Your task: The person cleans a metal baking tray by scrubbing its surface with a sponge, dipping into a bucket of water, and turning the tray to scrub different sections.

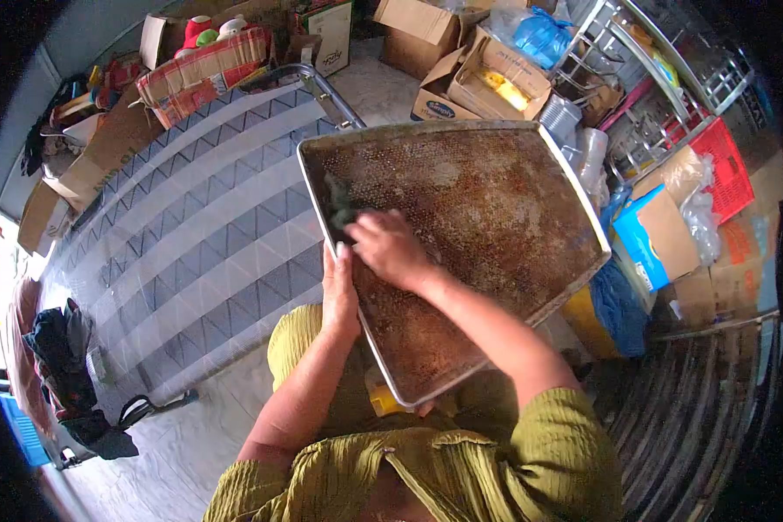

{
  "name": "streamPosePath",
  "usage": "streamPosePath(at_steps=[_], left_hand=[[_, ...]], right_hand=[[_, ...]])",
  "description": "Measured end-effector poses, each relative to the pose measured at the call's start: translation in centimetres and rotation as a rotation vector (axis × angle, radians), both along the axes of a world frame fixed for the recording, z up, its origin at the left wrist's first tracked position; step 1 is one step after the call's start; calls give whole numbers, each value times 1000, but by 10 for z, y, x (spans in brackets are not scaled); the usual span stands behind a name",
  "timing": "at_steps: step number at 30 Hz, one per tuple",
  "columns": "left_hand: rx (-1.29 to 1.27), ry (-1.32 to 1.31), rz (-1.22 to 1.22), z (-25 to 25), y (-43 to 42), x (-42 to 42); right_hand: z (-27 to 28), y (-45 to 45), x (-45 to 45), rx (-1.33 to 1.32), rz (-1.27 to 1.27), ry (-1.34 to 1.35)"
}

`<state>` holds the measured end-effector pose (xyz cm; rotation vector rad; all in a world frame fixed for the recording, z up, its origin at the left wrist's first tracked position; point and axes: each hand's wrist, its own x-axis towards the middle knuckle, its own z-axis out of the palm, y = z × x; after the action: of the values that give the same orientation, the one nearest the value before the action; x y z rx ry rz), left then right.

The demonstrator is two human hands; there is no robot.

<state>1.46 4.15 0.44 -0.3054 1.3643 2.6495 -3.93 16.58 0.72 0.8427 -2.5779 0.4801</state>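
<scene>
A large rectangular tray (496,200) with a pale metal rim and a brown, stained, dotted inner surface lies tilted in front of me. My left hand (340,287) grips its left rim, thumb on top and the fingers partly hidden behind the edge. Over the tray's left part, my right hand (387,248) is closed, its fingers bent and slightly blurred. A dark green, fuzzy scrubbing pad (340,198) shows at its fingertips, against the inner surface near the left rim.
At the left stands a folding bed (217,235) with a grey striped cover, dark clothing (70,374) at its near end. Cardboard boxes (418,35) are at the back. A red crate (724,170), metal rack (635,52) and blue box (642,239) stand at the right.
</scene>
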Motion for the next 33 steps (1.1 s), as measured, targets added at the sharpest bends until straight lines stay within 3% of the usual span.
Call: streamPosePath(at_steps=[1,3,4,5,6,9,11,12,13,15,16,17,18,19,20,21,24,25,26,28,29,30,31,33], left_hand=[[1,-61,-9,19,1,4],[21,-30,-26,0,-2,3],[91,-26,-19,7,0,4],[162,-21,-13,12,1,4],[76,11,18,10,2,3],[60,51,15,-3,2,-1],[95,63,8,-3,1,-2],[80,34,10,-2,0,-2],[64,6,7,1,1,-1],[-74,10,39,16,3,1],[-167,13,24,14,2,0],[-259,18,5,10,1,-1],[-203,56,2,1,1,-1],[-147,88,4,-7,3,-2],[-246,17,-16,9,3,0],[33,61,-54,-30,-1,-6],[-28,-32,-28,-27,-2,-7],[-10,-3,-34,-5,2,-3],[51,8,-44,3,6,0],[103,12,-48,7,8,5],[77,-8,-36,7,8,6],[51,-24,-26,8,7,7],[44,-22,-25,7,7,8],[112,-29,-68,2,6,6]], right_hand=[[7,21,-5,63,-55,-138],[-11,73,-27,-187,-405,-188],[-22,112,-42,-18,-422,-39],[-35,144,-56,-172,-522,-220],[-8,149,-56,204,-773,-310],[-58,194,-103,-62,-939,-135],[-20,148,-115,55,-831,-182],[-107,178,-173,69,-557,205],[-68,117,-161,-119,-587,173],[-42,38,-154,-263,-317,184],[-48,9,-155,-324,-234,135],[-19,-17,-129,-257,-160,60],[1,-37,-102,-368,-70,-25],[-2,-50,-87,-314,-72,50],[5,-51,-65,-314,-102,-50],[-22,-49,-56,-398,-103,139],[11,-5,28,-115,6,-302],[7,12,59,-143,78,-84],[16,31,75,-90,123,-61],[6,83,86,-2,27,-278],[13,104,80,-386,-272,-861],[3,129,77,-577,-349,-720],[14,153,70,-615,-606,-836],[-38,225,61,-237,-593,-264]])
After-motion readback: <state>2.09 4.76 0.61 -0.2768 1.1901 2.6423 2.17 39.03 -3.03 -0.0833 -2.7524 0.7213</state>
